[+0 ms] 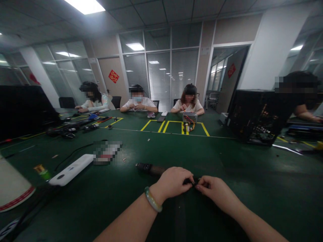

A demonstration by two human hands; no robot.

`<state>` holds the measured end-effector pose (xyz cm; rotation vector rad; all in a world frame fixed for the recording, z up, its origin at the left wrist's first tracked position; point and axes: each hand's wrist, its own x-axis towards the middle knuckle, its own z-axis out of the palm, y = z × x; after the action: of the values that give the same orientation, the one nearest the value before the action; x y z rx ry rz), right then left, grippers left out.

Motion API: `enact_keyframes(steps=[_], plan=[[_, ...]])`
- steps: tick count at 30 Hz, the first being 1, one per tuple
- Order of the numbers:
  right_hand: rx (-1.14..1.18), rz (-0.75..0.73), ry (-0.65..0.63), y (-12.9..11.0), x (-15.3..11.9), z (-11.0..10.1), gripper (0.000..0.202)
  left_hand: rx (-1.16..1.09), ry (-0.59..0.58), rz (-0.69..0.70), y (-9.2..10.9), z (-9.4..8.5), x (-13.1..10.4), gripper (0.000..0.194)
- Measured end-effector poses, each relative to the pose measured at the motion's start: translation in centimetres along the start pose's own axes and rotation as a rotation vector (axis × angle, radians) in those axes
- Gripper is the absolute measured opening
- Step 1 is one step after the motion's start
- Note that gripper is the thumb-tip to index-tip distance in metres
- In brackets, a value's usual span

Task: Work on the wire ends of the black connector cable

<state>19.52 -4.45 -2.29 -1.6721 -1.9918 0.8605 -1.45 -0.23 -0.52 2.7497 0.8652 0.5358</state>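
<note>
Close in front of me on the green tabletop, my left hand (174, 181) has thumb and fingers closed on a small black part (188, 181). My right hand (214, 190) pinches the same part from the right, fingertips almost meeting those of the left. Most of the part is covered by my fingers, so its kind does not show. Behind my left hand lies a dark cylindrical tool (151, 168) with a narrow metal tip pointing left, much like an electric screwdriver. Whether it joins the black part is hidden. A bangle circles my left wrist.
On the left are a white power strip (72, 169), a blurred-out flat object (107, 153), a small green-and-gold item (42, 172) and a white cup-like container (12, 185). A black computer case (254, 116) stands right. Several people sit across the table; cables (73, 129) lie far left.
</note>
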Motion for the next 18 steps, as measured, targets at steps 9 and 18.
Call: enact_keyframes(steps=[9,18], plan=[[0.016,0.011,-0.019,0.13,-0.04,-0.15,0.023,0.034,-0.027,-0.088,0.36,-0.48,-0.05,0.026],[0.012,0.015,-0.015,0.02,-0.14,-0.18,0.022,0.029,-0.027,-0.123,0.52,-0.47,-0.11,0.030]])
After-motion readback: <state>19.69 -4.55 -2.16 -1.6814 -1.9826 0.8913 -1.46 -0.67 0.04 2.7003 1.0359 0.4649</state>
